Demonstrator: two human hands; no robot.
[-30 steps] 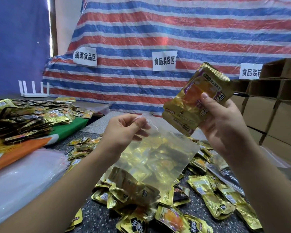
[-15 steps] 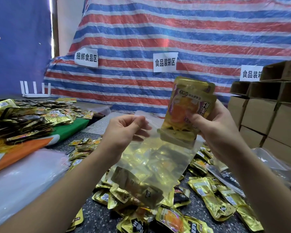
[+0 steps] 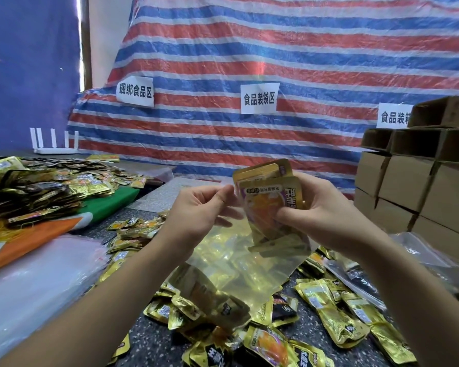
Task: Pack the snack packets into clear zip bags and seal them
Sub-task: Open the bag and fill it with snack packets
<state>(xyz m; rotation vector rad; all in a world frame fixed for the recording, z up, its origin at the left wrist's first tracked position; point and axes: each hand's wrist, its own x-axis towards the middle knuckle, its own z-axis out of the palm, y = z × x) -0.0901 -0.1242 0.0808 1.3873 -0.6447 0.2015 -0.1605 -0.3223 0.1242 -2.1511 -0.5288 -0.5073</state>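
A person's two bare hands are working at the centre of the view above a dark speckled table [image 3: 154, 343]. The left hand [image 3: 202, 210] is pinching the top edge of a clear zip bag [image 3: 231, 268] between thumb and curled fingers, holding its mouth up. The bag is hanging down toward six o'clock, and at least one gold packet is lying inside at its bottom. The right hand [image 3: 326, 215], at three o'clock from the left hand, is gripping two gold snack packets [image 3: 270, 202] with thumb and curled fingers, and their lower ends are sitting inside the bag's open mouth while their tops are sticking out toward twelve o'clock. Loose gold packets [image 3: 329, 311] are lying scattered on the table from five to seven o'clock beneath the bag. A heaped pile of packets [image 3: 37, 192] is sitting at nine o'clock, with a stack of clear bags [image 3: 35, 287] at eight o'clock. Cardboard boxes [image 3: 419, 186] are standing stacked at three o'clock. A red, white and blue striped tarp [image 3: 276, 62] bearing white paper signs [image 3: 259, 98] is hanging across the background at twelve o'clock.
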